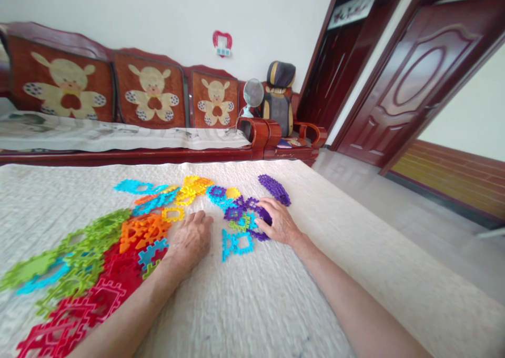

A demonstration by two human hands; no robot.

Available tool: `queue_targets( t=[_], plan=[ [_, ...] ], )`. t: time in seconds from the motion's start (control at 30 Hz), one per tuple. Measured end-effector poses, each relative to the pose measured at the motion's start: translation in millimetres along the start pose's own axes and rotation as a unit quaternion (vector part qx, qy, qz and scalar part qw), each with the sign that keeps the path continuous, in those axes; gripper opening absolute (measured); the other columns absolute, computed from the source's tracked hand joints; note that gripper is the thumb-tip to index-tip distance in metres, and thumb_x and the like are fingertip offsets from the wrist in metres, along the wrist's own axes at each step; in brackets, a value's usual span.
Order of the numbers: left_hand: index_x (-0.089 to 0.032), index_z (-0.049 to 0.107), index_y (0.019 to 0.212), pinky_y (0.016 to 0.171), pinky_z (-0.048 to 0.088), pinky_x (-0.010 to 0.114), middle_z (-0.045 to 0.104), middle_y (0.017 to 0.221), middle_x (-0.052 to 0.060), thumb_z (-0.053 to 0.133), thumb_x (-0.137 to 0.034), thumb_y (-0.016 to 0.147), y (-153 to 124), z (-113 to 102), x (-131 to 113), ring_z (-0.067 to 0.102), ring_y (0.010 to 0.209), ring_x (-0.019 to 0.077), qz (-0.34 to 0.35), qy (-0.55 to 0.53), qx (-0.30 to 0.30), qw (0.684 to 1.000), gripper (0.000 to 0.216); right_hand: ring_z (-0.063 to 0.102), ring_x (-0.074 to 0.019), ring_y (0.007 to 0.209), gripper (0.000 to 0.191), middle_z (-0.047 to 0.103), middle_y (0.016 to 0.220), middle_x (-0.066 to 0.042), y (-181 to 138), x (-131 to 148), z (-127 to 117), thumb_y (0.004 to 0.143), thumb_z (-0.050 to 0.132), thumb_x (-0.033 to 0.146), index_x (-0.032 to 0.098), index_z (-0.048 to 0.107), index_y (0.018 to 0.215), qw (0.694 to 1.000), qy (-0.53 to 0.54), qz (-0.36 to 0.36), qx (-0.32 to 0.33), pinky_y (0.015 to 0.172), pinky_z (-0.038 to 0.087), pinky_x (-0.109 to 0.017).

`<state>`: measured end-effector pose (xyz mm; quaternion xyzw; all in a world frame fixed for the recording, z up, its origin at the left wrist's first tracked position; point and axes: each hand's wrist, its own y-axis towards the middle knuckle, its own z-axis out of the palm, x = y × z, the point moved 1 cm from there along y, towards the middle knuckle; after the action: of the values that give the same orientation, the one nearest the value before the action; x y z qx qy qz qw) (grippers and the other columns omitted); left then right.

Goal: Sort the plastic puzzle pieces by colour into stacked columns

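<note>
Over a small cluster of notched plastic pieces, my right hand (278, 221) has its thumb and fingers closed around purple interlocking pieces (265, 216), partly hidden by the fingers. Touching that cluster are a green piece (239, 222) and other purple pieces (233, 212). Just in front lies a light blue piece (239, 243) with square and triangular openings. My left hand (192, 237) rests on the covered table, fingers curled under, with nothing visible in it. It is beside orange pieces (144, 230) and a yellow square frame (172, 214).
Red pieces (84, 313) and green pieces (79, 266) are heaped at the left. Yellow pieces (193, 188) and blue pieces (136, 186) lie farther back. A purple stack (275, 188) sits beyond my right hand. Behind the table (355, 274) stands a wooden sofa (221, 155).
</note>
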<state>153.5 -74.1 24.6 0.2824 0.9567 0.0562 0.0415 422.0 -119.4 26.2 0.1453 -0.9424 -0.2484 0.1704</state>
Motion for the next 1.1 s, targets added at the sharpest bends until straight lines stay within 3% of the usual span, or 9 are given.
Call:
queue_targets(
  t=[0.33,0.67,0.97,1.1],
  plan=[
    [-0.017,0.061,0.109,0.092,0.041,0.039,0.057,0.111,0.012,0.035,-0.013,0.091,0.0,-2.9,-2.5,0.051,0.107,0.0241,-0.008,-0.011,0.01,1.0,0.033,0.054,-0.0255,0.119,0.035,0.061,0.125,-0.012,1.4,-5.6,6.4,0.081,0.059,0.034,0.018,0.062,0.112,0.998,-0.007,0.045,-0.041,0.103,0.041,-0.044],
    [-0.016,0.061,0.111,0.093,0.04,0.039,0.057,0.112,0.012,0.037,-0.012,0.09,0.0,-3.4,-2.5,0.051,0.107,0.0238,-0.008,-0.02,0.009,1.0,0.032,0.056,-0.0241,0.115,0.033,0.063,0.12,-0.012,1.3,-1.5,19.4,0.08,0.055,0.028,0.018,0.062,0.111,0.998,0.03,0.053,-0.018,0.102,0.043,-0.044],
    [-0.017,0.061,0.112,0.09,0.042,0.038,0.057,0.11,0.011,0.035,-0.012,0.09,-0.7,-0.5,-2.6,0.052,0.106,0.0242,-0.012,-0.014,-0.008,1.0,0.034,0.056,-0.0224,0.117,0.033,0.062,0.121,-0.012,4.5,27.2,25.0,0.078,0.054,0.021,0.019,0.061,0.11,0.993,0.102,0.055,-0.01,0.104,0.043,-0.043],
    [-0.017,0.061,0.112,0.093,0.042,0.038,0.056,0.113,0.012,0.035,-0.012,0.09,0.1,-0.3,-2.5,0.052,0.108,0.0243,-0.011,-0.021,0.001,1.0,0.034,0.054,-0.0218,0.121,0.03,0.061,0.126,-0.012,6.3,37.0,19.1,0.084,0.051,0.025,0.018,0.06,0.112,0.991,0.129,0.037,-0.017,0.106,0.042,-0.04]
  ],
)
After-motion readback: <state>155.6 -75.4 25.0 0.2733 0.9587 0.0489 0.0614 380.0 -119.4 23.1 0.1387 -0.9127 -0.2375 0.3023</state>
